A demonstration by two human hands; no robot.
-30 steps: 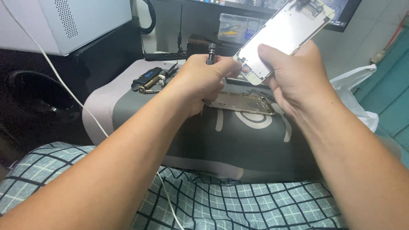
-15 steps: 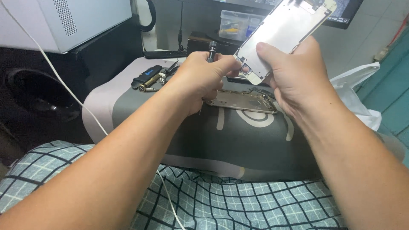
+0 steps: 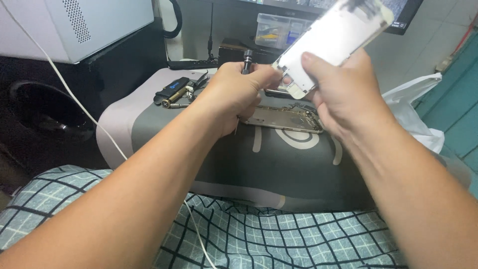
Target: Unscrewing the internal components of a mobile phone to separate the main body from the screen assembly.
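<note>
My right hand [image 3: 343,94] grips the lower end of a white phone screen panel [image 3: 334,42], holding it tilted up and away from me. My left hand [image 3: 238,92] is closed around a small dark screwdriver [image 3: 247,61], its handle sticking up above my fist right beside the panel's bottom edge. Below both hands the opened phone body [image 3: 286,119], gold-rimmed with its insides showing, lies flat on a grey work mat [image 3: 279,164].
Small tools and a dark flat case [image 3: 173,89] lie at the mat's far left. A white box [image 3: 84,25] and a white cable [image 3: 74,97] are on the left, a clear parts box [image 3: 276,30] behind, a white plastic bag [image 3: 416,112] on the right. Checked cloth [image 3: 279,239] covers my lap.
The screen panel and both hands have stayed almost in place; the panel has tipped slightly higher and to the right. The view has shifted a little.
</note>
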